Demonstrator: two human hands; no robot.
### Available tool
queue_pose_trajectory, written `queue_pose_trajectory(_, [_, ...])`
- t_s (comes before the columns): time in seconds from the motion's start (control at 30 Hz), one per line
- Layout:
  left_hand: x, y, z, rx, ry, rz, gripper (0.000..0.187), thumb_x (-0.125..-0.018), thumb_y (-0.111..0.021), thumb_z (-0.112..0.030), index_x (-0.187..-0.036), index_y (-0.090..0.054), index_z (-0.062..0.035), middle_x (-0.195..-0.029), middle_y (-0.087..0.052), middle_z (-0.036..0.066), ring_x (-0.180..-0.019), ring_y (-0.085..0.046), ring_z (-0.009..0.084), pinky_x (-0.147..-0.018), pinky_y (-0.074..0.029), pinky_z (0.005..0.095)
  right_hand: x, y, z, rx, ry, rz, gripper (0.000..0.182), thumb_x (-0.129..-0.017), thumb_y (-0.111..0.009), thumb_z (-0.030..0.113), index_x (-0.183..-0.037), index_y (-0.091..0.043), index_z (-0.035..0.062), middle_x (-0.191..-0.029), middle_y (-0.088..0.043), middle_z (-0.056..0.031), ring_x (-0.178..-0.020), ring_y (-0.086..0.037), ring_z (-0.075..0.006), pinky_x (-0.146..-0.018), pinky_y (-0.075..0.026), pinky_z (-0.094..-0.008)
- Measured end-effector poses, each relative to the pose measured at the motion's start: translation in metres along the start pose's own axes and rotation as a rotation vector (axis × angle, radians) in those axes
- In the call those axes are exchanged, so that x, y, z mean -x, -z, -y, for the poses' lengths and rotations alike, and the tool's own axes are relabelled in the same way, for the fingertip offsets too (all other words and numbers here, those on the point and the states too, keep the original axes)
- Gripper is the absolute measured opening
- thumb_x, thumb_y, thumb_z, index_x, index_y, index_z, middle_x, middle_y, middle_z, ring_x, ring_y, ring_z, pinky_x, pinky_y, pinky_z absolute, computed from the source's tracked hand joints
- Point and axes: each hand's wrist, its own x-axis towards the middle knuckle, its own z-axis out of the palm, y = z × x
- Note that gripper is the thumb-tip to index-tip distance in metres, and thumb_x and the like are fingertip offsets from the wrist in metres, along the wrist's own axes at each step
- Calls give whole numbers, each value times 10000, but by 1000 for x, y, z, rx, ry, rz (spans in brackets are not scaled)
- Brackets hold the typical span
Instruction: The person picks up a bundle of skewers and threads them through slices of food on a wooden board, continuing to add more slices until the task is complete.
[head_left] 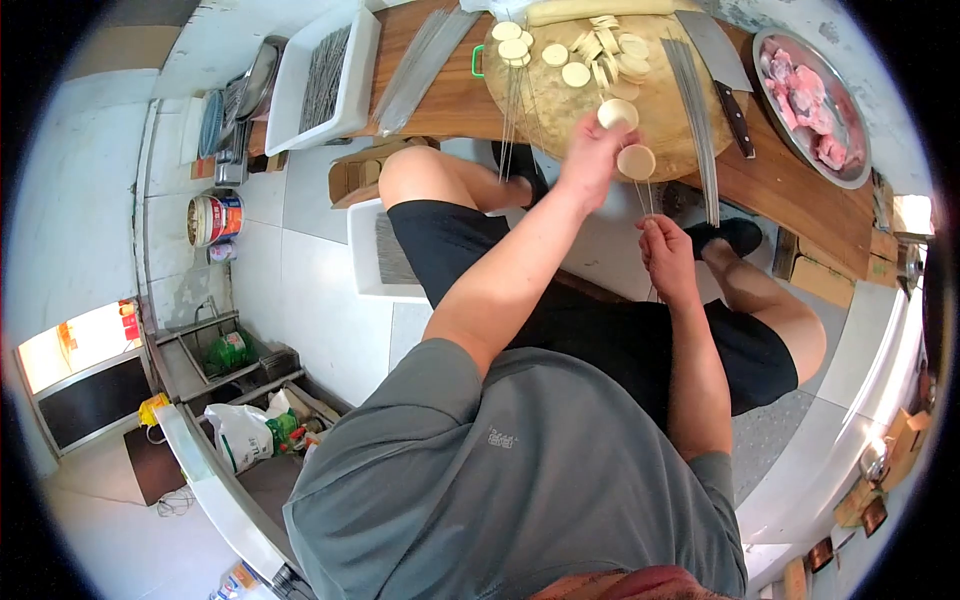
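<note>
My left hand (pixel 592 160) is closed on a pale round slice (pixel 617 113) at the near edge of the round wooden board (pixel 560 105). Below and right of it, my right hand (pixel 665 250) grips thin metal skewers (pixel 643 198). Another round slice (pixel 636 162) sits at their upper end, close to my left fingers. Several cut slices (pixel 610 50) lie spread and heaped on the board, behind a long pale roll (pixel 590 10). A few skewers with slices (pixel 510 110) stick out over the board's left edge.
A bundle of bare skewers (pixel 692 120) lies beside a cleaver (pixel 728 85) on the right. Beyond stands a metal bowl (pixel 862 150) of raw meat. Left on the table are a white tray (pixel 285 110) of skewers and a bagged bundle (pixel 420 70). Another white bin (pixel 365 255) is on the floor.
</note>
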Motion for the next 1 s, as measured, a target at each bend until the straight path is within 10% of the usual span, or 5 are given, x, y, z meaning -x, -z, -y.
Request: queue_pose_trajectory(1.0, [21,2,15,93,207,93,231,-975,-481,-196,-1121,-525,-22,-1042,-638,101,-912,-633,197,-774,-535,333,1,-5,5,-34,24,7,213,-965,-500,175,-1021,-611,2,-638,-519,4,-525,-444,-71,-475,-351,-222])
